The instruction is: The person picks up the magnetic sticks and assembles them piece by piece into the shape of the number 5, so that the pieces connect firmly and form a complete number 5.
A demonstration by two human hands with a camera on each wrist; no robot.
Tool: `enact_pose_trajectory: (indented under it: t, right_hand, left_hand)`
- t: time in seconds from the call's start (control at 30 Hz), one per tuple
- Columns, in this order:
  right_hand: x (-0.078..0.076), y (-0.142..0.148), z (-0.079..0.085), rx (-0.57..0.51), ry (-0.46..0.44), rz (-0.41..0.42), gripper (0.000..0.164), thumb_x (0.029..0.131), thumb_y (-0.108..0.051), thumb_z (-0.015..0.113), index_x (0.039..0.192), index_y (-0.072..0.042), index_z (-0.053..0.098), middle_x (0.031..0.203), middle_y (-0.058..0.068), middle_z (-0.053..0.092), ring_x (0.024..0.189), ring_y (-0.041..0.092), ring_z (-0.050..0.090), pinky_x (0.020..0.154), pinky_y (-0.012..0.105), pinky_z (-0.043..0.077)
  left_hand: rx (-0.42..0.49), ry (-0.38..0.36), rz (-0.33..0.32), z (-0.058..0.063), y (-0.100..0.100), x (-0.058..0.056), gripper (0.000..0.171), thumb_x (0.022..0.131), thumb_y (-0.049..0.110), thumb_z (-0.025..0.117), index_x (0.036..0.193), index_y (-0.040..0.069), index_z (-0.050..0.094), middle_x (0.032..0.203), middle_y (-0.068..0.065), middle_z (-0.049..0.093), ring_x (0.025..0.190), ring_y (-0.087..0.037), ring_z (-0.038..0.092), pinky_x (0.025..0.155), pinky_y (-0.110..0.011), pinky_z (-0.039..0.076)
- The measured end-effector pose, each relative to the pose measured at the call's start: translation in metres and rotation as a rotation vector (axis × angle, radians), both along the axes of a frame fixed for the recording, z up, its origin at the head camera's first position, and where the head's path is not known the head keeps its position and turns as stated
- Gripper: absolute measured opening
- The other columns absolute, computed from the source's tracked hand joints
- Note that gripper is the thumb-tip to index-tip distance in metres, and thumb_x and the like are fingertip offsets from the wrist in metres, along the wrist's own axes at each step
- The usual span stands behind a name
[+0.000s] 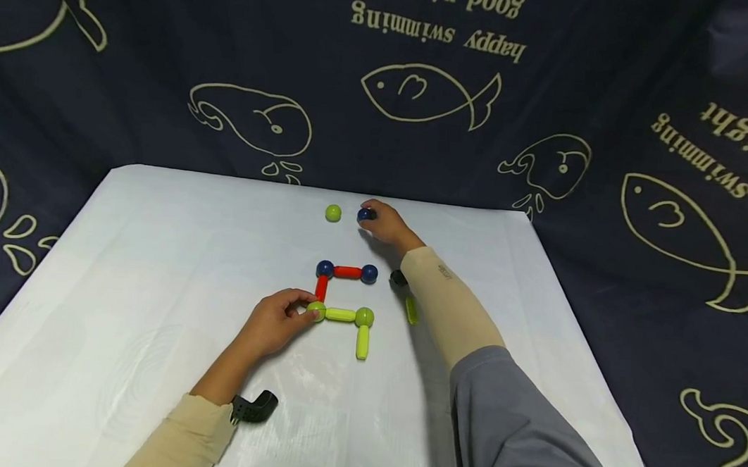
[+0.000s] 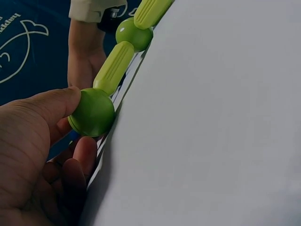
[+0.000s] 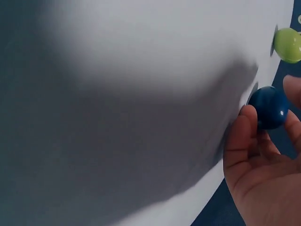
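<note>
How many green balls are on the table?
3: one ball in the left hand, a second ball joined by a green stick, a third ball far back on the table. Others may be hidden.

The blue ball [image 3: 268, 107] near the far edge of the white table [image 1: 157, 250] looks like smooth, shiny plastic. The green ball [image 2: 92, 114] on the end of the lime stick [image 2: 114, 68] looks like smooth plastic too, and the stick has grooves. The table is smooth and a bit shiny. Past the far edge, the dark curtain [image 1: 339, 59] is dull cloth, like the grey sleeve [image 1: 516, 424].
</note>
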State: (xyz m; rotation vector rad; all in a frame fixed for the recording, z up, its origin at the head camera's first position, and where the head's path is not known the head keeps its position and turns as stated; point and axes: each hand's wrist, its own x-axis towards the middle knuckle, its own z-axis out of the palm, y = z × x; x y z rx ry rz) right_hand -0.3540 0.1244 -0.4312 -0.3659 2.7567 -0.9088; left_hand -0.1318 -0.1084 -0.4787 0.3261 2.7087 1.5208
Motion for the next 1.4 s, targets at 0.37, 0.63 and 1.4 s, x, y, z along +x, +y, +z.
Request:
enact_pose_trajectory:
  t: [0.37,0.63,1.4]
  right_hand:
    - [0.018,0.006,0.003,-0.09,-0.062,-0.093,0.032,0.095,-0.017,0.066,0.123,-0.01,0.052,0.118,0.01,0.058,0.092,0.022,0.06,0.075,0.032,0.05]
    - [0.061,0.027,0.017,-0.281,-0.054,-0.078,0.043,0.094,-0.021,0.066,0.134,-0.009,0.054,0.12,0.011,0.057,0.095,0.025,0.064,0.078,0.035,0.054]
    - [0.206,0.063,0.01,-0.571,-0.228,0.022,0.029,0.095,-0.002,0.06,0.123,0.001,0.054,0.111,0.016,0.063,0.096,0.034,0.066,0.083,0.045,0.054]
  left_hand:
    - [0.01,-0.014,0.005,-0.002,0.001,0.004,0.023,0.09,0.025,0.076,0.111,0.017,0.072,0.08,0.003,0.058,0.069,-0.017,0.051,0.062,-0.033,0.043]
    - [0.003,0.008,0.003,-0.003,0.003,0.003,0.022,0.089,0.025,0.076,0.11,0.017,0.072,0.079,0.005,0.058,0.068,-0.015,0.051,0.061,-0.032,0.042]
    - [-0.24,0.418,-0.202,0.023,0.029,-0.002,0.024,0.08,0.015,0.083,0.101,0.01,0.075,0.104,-0.002,0.065,0.103,-0.025,0.057,0.091,-0.045,0.046]
